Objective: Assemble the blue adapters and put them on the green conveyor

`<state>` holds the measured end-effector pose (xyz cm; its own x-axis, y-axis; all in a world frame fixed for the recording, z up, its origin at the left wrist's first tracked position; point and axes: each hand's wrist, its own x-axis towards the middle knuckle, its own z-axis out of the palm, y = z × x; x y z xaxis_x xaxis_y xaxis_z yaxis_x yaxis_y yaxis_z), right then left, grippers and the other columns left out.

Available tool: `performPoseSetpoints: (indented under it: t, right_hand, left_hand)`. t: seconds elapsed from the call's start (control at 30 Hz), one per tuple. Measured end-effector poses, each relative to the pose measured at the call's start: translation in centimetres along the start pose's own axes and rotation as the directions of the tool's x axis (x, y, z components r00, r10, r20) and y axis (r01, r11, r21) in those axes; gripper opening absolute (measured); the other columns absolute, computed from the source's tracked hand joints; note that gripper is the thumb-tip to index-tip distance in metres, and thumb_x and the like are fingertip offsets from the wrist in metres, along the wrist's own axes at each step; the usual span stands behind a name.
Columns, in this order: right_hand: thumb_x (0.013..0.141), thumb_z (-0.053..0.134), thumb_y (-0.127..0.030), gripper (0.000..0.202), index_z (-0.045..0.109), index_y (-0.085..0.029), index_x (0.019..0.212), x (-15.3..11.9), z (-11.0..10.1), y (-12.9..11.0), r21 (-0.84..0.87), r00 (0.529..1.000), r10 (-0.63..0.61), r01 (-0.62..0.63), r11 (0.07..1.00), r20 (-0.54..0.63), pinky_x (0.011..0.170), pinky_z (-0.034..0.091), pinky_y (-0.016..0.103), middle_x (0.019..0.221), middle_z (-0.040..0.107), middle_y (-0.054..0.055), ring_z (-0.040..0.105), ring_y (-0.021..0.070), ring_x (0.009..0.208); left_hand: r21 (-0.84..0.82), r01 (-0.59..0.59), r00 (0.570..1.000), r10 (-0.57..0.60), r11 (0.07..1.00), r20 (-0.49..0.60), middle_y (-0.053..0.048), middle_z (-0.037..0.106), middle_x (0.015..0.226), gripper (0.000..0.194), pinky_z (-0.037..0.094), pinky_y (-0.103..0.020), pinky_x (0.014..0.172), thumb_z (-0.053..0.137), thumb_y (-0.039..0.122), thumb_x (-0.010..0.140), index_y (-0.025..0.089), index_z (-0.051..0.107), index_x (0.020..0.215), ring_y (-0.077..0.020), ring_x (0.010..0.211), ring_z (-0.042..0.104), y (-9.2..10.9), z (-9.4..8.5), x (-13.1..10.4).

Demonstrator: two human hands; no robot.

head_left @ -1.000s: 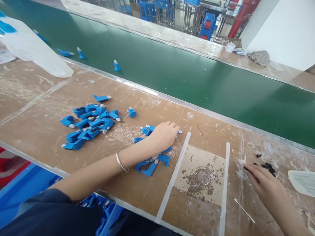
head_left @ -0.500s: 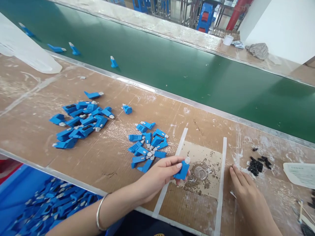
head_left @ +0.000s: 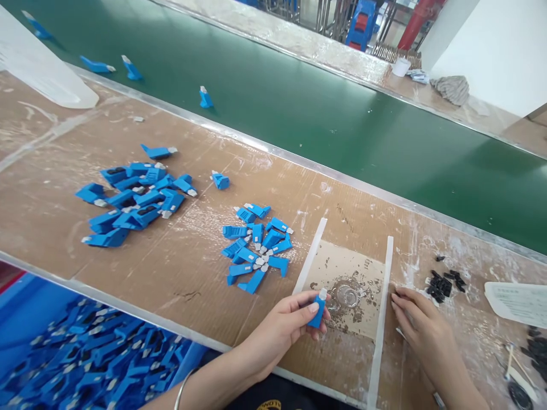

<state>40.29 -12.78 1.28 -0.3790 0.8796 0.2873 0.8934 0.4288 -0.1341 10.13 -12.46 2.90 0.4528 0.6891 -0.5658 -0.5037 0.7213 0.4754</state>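
My left hand (head_left: 294, 319) is closed around a blue plastic piece (head_left: 317, 314) with a whitish tip pointing up, gripped between thumb and fingers. It hovers by the near left side of a taped-down pale sheet (head_left: 329, 259) that carries a wet, clear round spot (head_left: 348, 295). My right hand (head_left: 423, 322) is at the right-hand tape strip (head_left: 383, 302), fingers extended and slightly bent, with nothing visible in them. Just beyond it lies a small heap of black pieces (head_left: 440, 286). Left of the sheet, several similar blue pieces (head_left: 256, 247) form a rough ring, tips inward.
A larger pile of blue pieces (head_left: 137, 199) lies farther left. Below the table edge, a blue bin (head_left: 25, 296) holds many more. Behind runs a green conveyor belt (head_left: 277, 114) carrying several blue pieces. At right are a whitish printed card (head_left: 517, 302) and more black pieces (head_left: 537, 350).
My left hand has lowered slightly and turned the blue piece to show a narrower side. My right hand has shifted a little left, its fingers more bent. The camera view has tilted slightly.
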Motion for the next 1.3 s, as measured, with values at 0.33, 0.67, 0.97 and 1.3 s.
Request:
performPoseSetpoints:
  t: [0.33, 0.67, 0.97, 1.3]
  right_hand:
    - [0.089, 0.050, -0.030, 0.016, 0.064, -0.022, 0.089, 2.4, -2.1, -0.7, 0.148, 0.970, 0.173, -0.199, 0.969, 0.170, 0.058, 0.057, 0.028, 0.088, 0.068, 0.004, 0.068, 0.0173, 0.067]
    - [0.090, 0.059, -0.025, 0.011, 0.066, -0.021, 0.098, 2.9, -1.8, -4.9, 0.477, 0.976, 0.189, -0.218, 0.851, 0.110, 0.079, 0.061, 0.033, 0.103, 0.073, 0.009, 0.072, 0.0226, 0.093]
    - [0.100, 0.054, -0.024, 0.024, 0.060, -0.022, 0.123, 4.0, -1.0, -7.1, 0.386, 1.000, 0.015, -0.019, 0.922, 0.013, 0.085, 0.060, 0.030, 0.110, 0.073, 0.006, 0.069, 0.0197, 0.102]
    - [0.099, 0.054, -0.019, 0.024, 0.061, -0.022, 0.122, 4.0, -0.2, -7.0, 0.377, 1.000, -0.020, 0.013, 0.926, 0.015, 0.090, 0.059, 0.029, 0.113, 0.073, 0.004, 0.069, 0.0188, 0.105]
  left_hand:
    - [0.040, 0.000, 1.000, 0.000, 0.999, -0.002, -0.008, 0.072, 0.086, 0.042, 0.047, -0.030, 0.074, 0.082, 0.042, 0.072, 0.014, 0.073, 0.102, -0.0206, 0.086, 0.065, 0.1, 0.6, 0.3]
    - [-0.014, 0.008, 1.000, -0.008, 1.000, -0.008, -0.008, 0.073, 0.089, 0.041, 0.050, -0.029, 0.076, 0.083, 0.040, 0.073, 0.013, 0.073, 0.102, -0.0207, 0.087, 0.069, 0.1, 0.4, 0.4]
    - [0.044, -0.069, 0.997, 0.070, 0.997, -0.025, -0.009, 0.076, 0.092, 0.039, 0.048, -0.034, 0.088, 0.076, 0.045, 0.080, 0.016, 0.069, 0.104, -0.0220, 0.090, 0.069, -0.3, 0.1, 0.5]
    - [0.042, -0.108, 0.994, 0.108, 0.993, -0.010, -0.005, 0.075, 0.096, 0.037, 0.049, -0.027, 0.083, 0.084, 0.042, 0.072, 0.021, 0.075, 0.101, -0.0187, 0.096, 0.064, -1.2, -0.2, 0.5]
